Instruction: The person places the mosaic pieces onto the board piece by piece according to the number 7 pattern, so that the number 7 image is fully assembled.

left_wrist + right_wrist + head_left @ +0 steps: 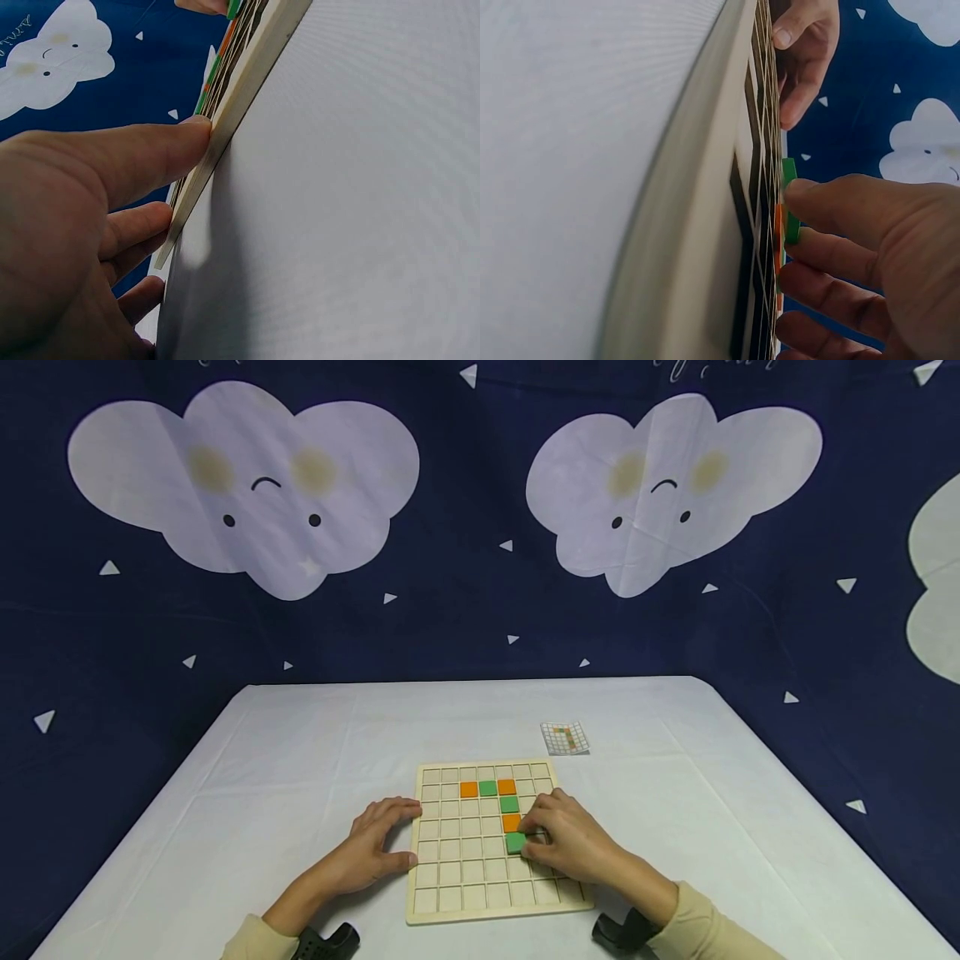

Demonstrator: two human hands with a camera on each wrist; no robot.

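Note:
A square wooden grid board [450, 893] lies on the table. Toward its far side, an orange tile [468, 790], a green tile [487, 787] and another orange tile [506, 787] form a row. Below that row's right end sit a second green tile [508, 804] and a lower orange tile [511, 822]. My right hand [573, 839] pinches the nearest green tile [515, 843] between thumb and finger; in the right wrist view this green tile [789, 171] stands proud of the grid. My left hand [367, 847] touches the board's left edge with spread fingers and thumb.
A small card [566, 738] printed with a coloured grid pattern lies beyond the board's far right corner. White cloth covers the table [300, 752]. Behind it hangs a dark blue curtain [465, 610] with clouds. Black straps [626, 933] sit at both wrists.

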